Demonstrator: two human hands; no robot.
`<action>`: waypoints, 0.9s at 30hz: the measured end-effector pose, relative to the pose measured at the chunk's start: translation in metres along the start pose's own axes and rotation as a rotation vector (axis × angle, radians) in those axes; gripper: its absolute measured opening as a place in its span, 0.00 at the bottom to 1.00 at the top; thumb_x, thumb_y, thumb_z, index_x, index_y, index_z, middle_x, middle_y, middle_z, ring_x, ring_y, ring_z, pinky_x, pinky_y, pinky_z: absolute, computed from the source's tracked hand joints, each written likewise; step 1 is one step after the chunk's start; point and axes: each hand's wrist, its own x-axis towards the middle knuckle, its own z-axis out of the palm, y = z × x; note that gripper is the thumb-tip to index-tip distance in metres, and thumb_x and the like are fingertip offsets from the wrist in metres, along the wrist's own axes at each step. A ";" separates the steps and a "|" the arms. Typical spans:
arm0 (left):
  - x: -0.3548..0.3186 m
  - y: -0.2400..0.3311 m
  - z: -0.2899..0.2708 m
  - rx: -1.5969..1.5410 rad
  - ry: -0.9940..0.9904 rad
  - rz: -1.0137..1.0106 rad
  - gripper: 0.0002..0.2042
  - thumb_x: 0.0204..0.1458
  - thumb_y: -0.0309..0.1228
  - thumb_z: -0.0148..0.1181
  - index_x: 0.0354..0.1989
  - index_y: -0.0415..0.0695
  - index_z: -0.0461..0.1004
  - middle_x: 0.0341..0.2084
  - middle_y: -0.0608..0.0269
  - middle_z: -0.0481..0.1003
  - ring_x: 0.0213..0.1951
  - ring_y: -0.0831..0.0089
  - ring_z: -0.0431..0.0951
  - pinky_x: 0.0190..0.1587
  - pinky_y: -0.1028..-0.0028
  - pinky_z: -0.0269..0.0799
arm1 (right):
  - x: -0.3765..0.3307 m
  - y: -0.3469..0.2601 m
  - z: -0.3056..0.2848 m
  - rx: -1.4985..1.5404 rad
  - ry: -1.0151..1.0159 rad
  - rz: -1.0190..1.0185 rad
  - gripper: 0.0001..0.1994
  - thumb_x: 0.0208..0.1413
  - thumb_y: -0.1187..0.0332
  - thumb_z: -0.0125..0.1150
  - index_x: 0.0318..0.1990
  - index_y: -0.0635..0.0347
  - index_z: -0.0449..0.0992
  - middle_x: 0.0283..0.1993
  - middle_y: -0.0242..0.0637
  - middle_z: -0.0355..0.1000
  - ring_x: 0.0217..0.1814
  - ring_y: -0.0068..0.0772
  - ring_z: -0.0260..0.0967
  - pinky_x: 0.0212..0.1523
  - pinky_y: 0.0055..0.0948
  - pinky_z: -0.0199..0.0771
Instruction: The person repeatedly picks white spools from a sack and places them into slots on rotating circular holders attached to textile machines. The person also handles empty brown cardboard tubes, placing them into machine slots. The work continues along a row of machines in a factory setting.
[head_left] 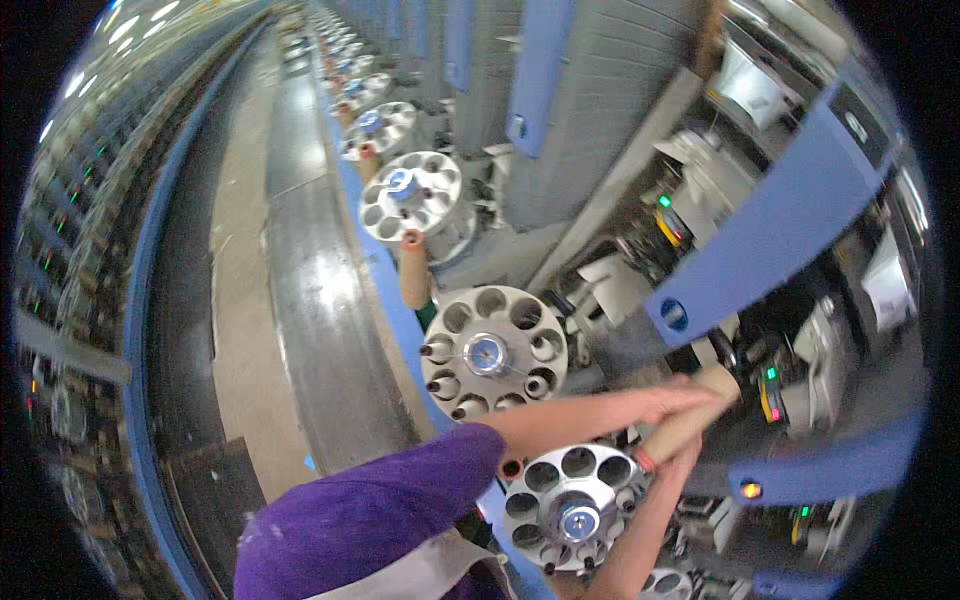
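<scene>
Your left hand point(672, 400) and right hand point(683, 452) both grip the tan bobbin tube point(690, 418), held tilted just right of the nearest round magazine point(570, 508), against the machine.

- A textile spinning mill, a factory hall.
- A long row of identical winding machines point(600, 130) runs into the distance.
- Round metal bobbin magazines point(493, 352) repeat along it.
- Cardboard yarn tubes point(413, 268) stand between them.
- A narrow concrete aisle point(240, 250).
</scene>
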 end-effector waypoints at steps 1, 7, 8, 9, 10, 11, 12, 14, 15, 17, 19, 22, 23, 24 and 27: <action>0.009 -0.002 0.002 -0.086 -0.115 -0.131 0.23 0.43 0.40 0.66 0.44 0.41 0.69 0.33 0.57 0.74 0.31 0.68 0.76 0.30 0.68 0.75 | -0.029 -0.011 -0.006 0.098 0.101 0.054 0.22 0.52 0.63 0.56 0.53 0.63 0.64 0.46 0.41 0.68 0.43 0.34 0.69 0.41 0.34 0.72; -0.004 0.015 0.006 1.096 -0.406 0.122 0.34 0.33 0.48 0.68 0.47 0.39 0.65 0.37 0.52 0.74 0.34 0.60 0.77 0.34 0.66 0.73 | -0.096 -0.062 -0.063 0.476 -0.300 -0.040 0.10 0.54 0.67 0.56 0.39 0.61 0.66 0.42 0.33 0.67 0.32 0.24 0.62 0.31 0.21 0.66; -0.008 0.015 0.012 1.541 -0.415 0.167 0.36 0.31 0.50 0.69 0.47 0.38 0.65 0.39 0.50 0.73 0.33 0.58 0.77 0.33 0.65 0.73 | -0.094 -0.064 -0.067 0.472 -0.279 -0.056 0.09 0.54 0.67 0.56 0.38 0.61 0.66 0.40 0.32 0.66 0.32 0.24 0.62 0.30 0.21 0.65; -0.008 0.016 0.016 1.742 -0.414 0.243 0.38 0.26 0.49 0.69 0.46 0.37 0.64 0.34 0.47 0.74 0.33 0.52 0.76 0.35 0.62 0.72 | -0.089 -0.065 -0.064 0.467 -0.252 -0.074 0.09 0.54 0.67 0.57 0.36 0.60 0.66 0.38 0.32 0.66 0.31 0.23 0.61 0.29 0.20 0.64; -0.009 0.015 0.022 1.823 -0.414 0.243 0.38 0.26 0.48 0.69 0.45 0.37 0.64 0.33 0.47 0.74 0.33 0.52 0.76 0.35 0.61 0.72 | -0.087 -0.068 -0.059 0.468 -0.222 -0.096 0.08 0.53 0.67 0.57 0.35 0.60 0.65 0.36 0.31 0.65 0.30 0.23 0.60 0.28 0.19 0.63; -0.009 0.014 0.026 1.940 -0.389 0.217 0.38 0.26 0.47 0.69 0.45 0.37 0.63 0.32 0.47 0.74 0.33 0.52 0.76 0.36 0.61 0.72 | -0.088 -0.073 -0.051 0.343 -0.165 -0.175 0.08 0.53 0.67 0.57 0.32 0.59 0.64 0.33 0.31 0.64 0.29 0.22 0.59 0.27 0.19 0.61; -0.008 0.014 0.029 1.998 -0.436 0.210 0.37 0.26 0.46 0.69 0.45 0.37 0.63 0.30 0.47 0.74 0.33 0.52 0.76 0.37 0.61 0.71 | -0.092 -0.080 -0.041 0.214 -0.112 -0.255 0.09 0.53 0.68 0.57 0.30 0.58 0.63 0.30 0.30 0.63 0.27 0.21 0.57 0.25 0.18 0.58; -0.012 0.013 0.028 2.062 -0.351 0.252 0.36 0.27 0.44 0.67 0.46 0.38 0.62 0.27 0.48 0.73 0.33 0.51 0.75 0.38 0.59 0.71 | -0.108 -0.105 -0.021 -0.040 -0.012 -0.418 0.11 0.53 0.68 0.58 0.25 0.57 0.62 0.25 0.28 0.60 0.24 0.19 0.54 0.22 0.17 0.53; -0.019 0.015 0.025 2.106 -0.285 0.260 0.36 0.27 0.43 0.66 0.47 0.38 0.61 0.28 0.48 0.73 0.33 0.51 0.75 0.38 0.59 0.71 | -0.125 -0.125 -0.018 0.230 -0.187 -0.434 0.12 0.54 0.68 0.57 0.24 0.57 0.61 0.23 0.27 0.58 0.22 0.18 0.52 0.21 0.17 0.51; -0.036 0.027 0.014 2.085 -0.059 0.124 0.37 0.26 0.40 0.68 0.48 0.37 0.61 0.37 0.47 0.69 0.42 0.51 0.72 0.47 0.62 0.68 | -0.149 -0.161 -0.011 -0.240 -0.042 -0.403 0.09 0.56 0.70 0.54 0.26 0.61 0.65 0.23 0.30 0.58 0.24 0.20 0.54 0.23 0.19 0.54; -0.057 0.046 0.010 1.908 -0.028 0.501 0.39 0.27 0.40 0.68 0.50 0.37 0.58 0.41 0.47 0.66 0.45 0.51 0.69 0.50 0.62 0.67 | -0.161 -0.190 -0.007 -0.760 -0.004 -0.689 0.11 0.55 0.71 0.52 0.23 0.65 0.63 0.21 0.39 0.55 0.23 0.33 0.53 0.25 0.29 0.56; -0.083 0.074 0.030 1.519 0.294 0.813 0.41 0.30 0.43 0.67 0.53 0.37 0.54 0.46 0.47 0.64 0.49 0.51 0.67 0.50 0.61 0.65 | -0.167 -0.217 0.017 -1.330 0.478 -1.020 0.06 0.54 0.73 0.53 0.28 0.67 0.68 0.26 0.38 0.60 0.29 0.35 0.60 0.30 0.31 0.63; -0.086 0.079 0.046 1.587 0.173 0.773 0.42 0.30 0.45 0.67 0.53 0.38 0.55 0.45 0.48 0.65 0.48 0.50 0.68 0.49 0.61 0.66 | -0.169 -0.224 0.034 -1.283 0.369 -0.928 0.05 0.53 0.74 0.54 0.30 0.67 0.69 0.28 0.40 0.61 0.30 0.39 0.61 0.33 0.34 0.64; -0.087 0.082 0.064 1.676 0.131 0.775 0.42 0.30 0.48 0.67 0.53 0.39 0.55 0.44 0.48 0.66 0.46 0.50 0.70 0.47 0.60 0.67 | -0.169 -0.232 0.055 -1.235 0.262 -0.831 0.04 0.52 0.75 0.54 0.31 0.68 0.70 0.29 0.43 0.61 0.32 0.44 0.61 0.36 0.37 0.64; -0.088 0.079 0.111 1.723 -0.250 0.737 0.40 0.32 0.52 0.66 0.53 0.42 0.57 0.46 0.46 0.66 0.45 0.49 0.71 0.45 0.59 0.68 | -0.166 -0.279 0.125 -1.391 -0.130 -1.671 0.03 0.46 0.76 0.55 0.26 0.66 0.70 0.28 0.35 0.66 0.33 0.38 0.64 0.37 0.37 0.66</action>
